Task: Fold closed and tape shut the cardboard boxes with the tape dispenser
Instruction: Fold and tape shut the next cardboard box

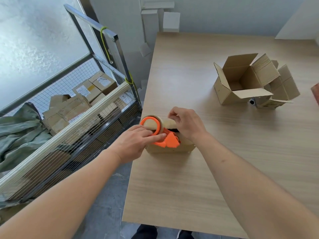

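- Pale wood-grain counter (172, 187) fills the right and centre; person stands at its near edge, both bare forearms reaching in.
- Metal wire-mesh cart (72, 135) left of the counter, cream padded rail on top, holds sealed brown cartons (89, 90) and grey-green cloth (17, 135).
- Open brown cardboard box (241, 83) at far right of the counter, flaps standing up and out, well apart from the hands; more cardboard pieces lean against its right side.
- Small brown cardboard box (169, 149) near the counter's left edge, mostly hidden under the hands and dispenser; front face visible.
- Orange plastic tape dispenser (165, 138) with beige tape roll sits on top of the small box.
- Left hand (136, 142) grips the dispenser from the left, fingers wrapped over the orange body by the roll.
- Right hand (186, 123) pinches the beige tape strip (170, 123) just right of the roll, fingers curled down over it.
- Dark shoes at the bottom edge, on grey floor.
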A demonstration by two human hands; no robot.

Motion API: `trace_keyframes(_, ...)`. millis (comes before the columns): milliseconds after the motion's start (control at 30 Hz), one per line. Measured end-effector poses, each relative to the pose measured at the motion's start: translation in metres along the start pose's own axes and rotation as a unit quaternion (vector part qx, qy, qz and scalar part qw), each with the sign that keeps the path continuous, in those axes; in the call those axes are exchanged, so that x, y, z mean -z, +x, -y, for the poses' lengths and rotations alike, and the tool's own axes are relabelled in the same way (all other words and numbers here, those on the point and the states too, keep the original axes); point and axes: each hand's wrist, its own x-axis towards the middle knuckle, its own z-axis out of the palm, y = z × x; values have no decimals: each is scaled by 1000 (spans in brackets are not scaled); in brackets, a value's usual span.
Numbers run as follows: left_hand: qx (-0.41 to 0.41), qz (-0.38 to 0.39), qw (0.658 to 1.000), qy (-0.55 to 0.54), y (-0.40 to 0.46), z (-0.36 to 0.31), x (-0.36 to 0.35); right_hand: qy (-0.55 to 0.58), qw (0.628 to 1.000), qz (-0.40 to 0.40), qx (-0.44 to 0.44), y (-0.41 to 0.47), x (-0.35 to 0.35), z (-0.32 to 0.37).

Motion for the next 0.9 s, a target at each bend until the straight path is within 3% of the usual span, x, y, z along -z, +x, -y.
trace_keyframes(67,33,6,999,-22,-8,8,10,32,999,-12,-35,-6,5,-12)
trace_keyframes(200,14,17,1000,-17,-9,11,15,96,994,-31,-42,-21,6,-20)
trace_keyframes(367,27,-38,998,-34,2,2,10,179,982,-42,-49,-31,12,-26)
trace_keyframes(733,-3,-49,999,-2,13,-2,-1,154,985,-60,-41,-43,23,-35)
trace_keyframes(900,11,-46,999,8,13,-3,-2,131,991,-22,-26,-44,25,-31)
